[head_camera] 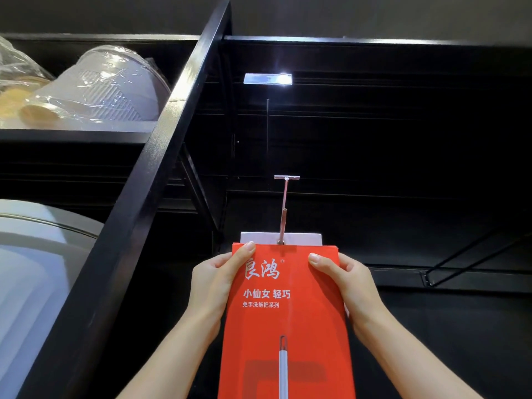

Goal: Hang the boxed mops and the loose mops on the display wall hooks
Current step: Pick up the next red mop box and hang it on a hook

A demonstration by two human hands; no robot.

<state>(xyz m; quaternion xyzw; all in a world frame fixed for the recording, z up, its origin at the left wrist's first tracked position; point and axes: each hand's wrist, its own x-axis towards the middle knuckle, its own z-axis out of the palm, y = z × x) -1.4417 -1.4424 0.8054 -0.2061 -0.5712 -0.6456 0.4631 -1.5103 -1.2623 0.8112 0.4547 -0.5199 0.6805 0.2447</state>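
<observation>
Both hands grip the red mop box (288, 306) w/ thumbs on front: left hand (214, 286) on its left edge, right hand (349, 286) on its right. Box top sits at the hook (283, 214) on the black wall.

Left hand (214, 279), right hand (344, 279) bare; forearms unsleeved.

A shop: a black slatted display wall (374, 133) carries a metal peg hook (283, 208), with film-wrapped white plastic tubs (115, 90) shelved at ten o'clock.
</observation>
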